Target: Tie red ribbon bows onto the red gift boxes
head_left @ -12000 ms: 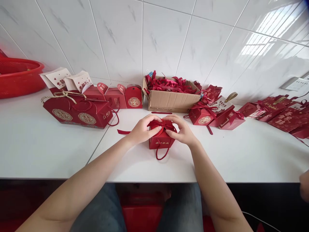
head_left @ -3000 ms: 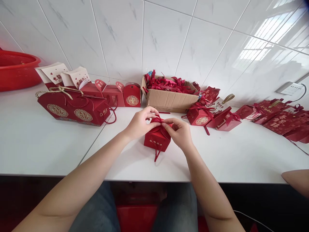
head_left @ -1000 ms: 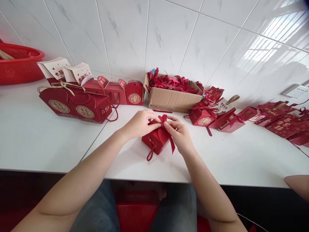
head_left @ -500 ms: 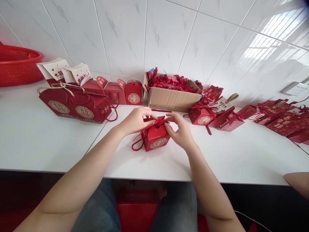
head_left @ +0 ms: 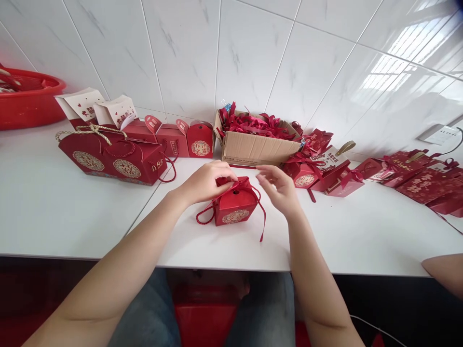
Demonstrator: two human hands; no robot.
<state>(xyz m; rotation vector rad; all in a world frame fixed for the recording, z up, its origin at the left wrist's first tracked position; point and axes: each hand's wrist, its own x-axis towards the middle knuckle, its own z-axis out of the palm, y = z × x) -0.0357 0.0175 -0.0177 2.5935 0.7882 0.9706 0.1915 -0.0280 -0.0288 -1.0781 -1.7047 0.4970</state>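
Note:
A small red gift box (head_left: 235,209) with a gold round emblem stands upright on the white table (head_left: 202,246) in front of me. A red ribbon (head_left: 239,183) is tied at its top, and one tail hangs down the right side onto the table. My left hand (head_left: 211,180) pinches the ribbon at the top left of the box. Just right of the box, my right hand (head_left: 278,187) is raised with fingers parted and nothing in it. The box's twisted cord handle (head_left: 205,218) loops out to the left.
Behind the box stands a cardboard box (head_left: 260,148) full of red ribbons. Red gift boxes (head_left: 125,154) line the left, and ribboned boxes (head_left: 342,178) the right. A red basin (head_left: 32,103) sits far left. Another person's arm (head_left: 443,272) rests at the right edge.
My right hand has let go of the ribbon and moved right, away from the box. A ribbon tail now hangs on the right side. My left hand stays at the top.

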